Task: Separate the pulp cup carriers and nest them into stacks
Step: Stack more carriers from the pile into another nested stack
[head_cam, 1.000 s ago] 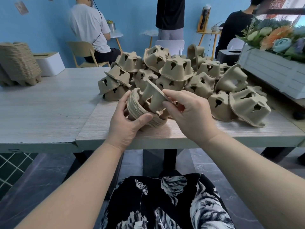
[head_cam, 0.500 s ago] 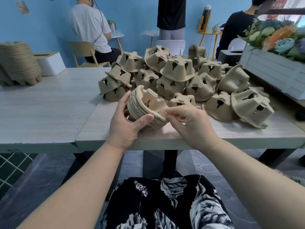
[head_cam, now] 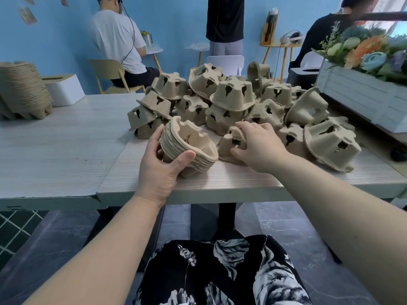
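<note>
On the counter (head_cam: 66, 137), my left hand (head_cam: 161, 170) grips a short nested stack (head_cam: 189, 148); my right hand (head_cam: 257, 144) closes on the next loose carrier (head_cam: 229, 144). Judged progress: early. One tall finished stack (head_cam: 22, 89) stands far left; the large pile (head_cam: 231, 100) is unsorted.

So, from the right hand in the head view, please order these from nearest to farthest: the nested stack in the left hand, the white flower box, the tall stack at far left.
1. Nested stack, just left of the right hand, held by the left hand.
2. White flower box, to the right, behind.
3. Tall stack, at the table's far left edge.
</note>
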The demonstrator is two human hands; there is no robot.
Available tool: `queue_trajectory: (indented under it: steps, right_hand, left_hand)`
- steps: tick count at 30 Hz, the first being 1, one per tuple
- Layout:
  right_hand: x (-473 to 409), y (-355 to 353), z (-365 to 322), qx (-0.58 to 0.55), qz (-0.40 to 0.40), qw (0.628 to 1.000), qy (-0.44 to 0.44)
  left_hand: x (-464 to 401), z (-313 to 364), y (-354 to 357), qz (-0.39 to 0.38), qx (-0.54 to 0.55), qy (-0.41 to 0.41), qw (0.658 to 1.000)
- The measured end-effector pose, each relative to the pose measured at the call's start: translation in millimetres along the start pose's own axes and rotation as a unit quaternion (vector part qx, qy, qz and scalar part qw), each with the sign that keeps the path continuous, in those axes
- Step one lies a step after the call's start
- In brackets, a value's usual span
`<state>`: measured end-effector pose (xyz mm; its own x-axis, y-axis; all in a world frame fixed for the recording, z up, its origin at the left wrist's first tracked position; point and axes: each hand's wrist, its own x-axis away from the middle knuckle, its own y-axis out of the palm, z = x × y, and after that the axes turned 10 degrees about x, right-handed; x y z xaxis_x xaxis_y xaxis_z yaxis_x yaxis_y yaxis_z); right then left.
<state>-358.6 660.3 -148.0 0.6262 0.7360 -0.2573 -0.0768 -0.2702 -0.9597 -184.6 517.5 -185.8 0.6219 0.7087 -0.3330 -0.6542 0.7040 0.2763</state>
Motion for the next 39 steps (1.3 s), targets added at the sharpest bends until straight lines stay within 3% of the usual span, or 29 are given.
queue_trajectory:
  steps: [10, 15, 19, 22, 24, 29, 39]
  right_hand:
    - [4.9, 4.0, 5.8, -0.002, 0.035, 0.999, 0.015]
    - [6.2, -2.9, 4.8, -0.15, 0.148, 0.973, 0.09]
    - [10.0, -5.5, -4.9, -0.278, 0.133, 0.944, 0.12]
    - [16.9, 1.2, -9.1, -0.247, 0.097, 0.957, 0.115]
    - [20.9, 4.1, -5.8, -0.21, 0.121, 0.965, 0.103]
    - [32.7, 4.8, 5.8, -0.105, 0.136, 0.985, -0.002]
    - [36.3, 1.7, 16.2, -0.064, 0.169, 0.984, 0.0]
  left_hand:
    - [0.4, 1.3, 0.1, 0.037, 0.037, 0.005, 0.999]
    - [-1.0, 0.5, -3.1, 0.064, 0.044, 0.005, 0.997]
    - [0.0, -0.1, -1.2, 0.033, 0.015, 0.003, 0.999]
    - [1.2, -0.6, 0.5, 0.015, -0.001, 0.002, 1.0]
    - [2.1, -0.1, 1.3, 0.01, -0.004, 0.0, 1.0]
    - [2.5, 1.0, 1.2, 0.005, -0.009, 0.002, 1.0]
    - [2.3, 0.8, 2.0, 0.016, -0.005, 0.004, 1.0]
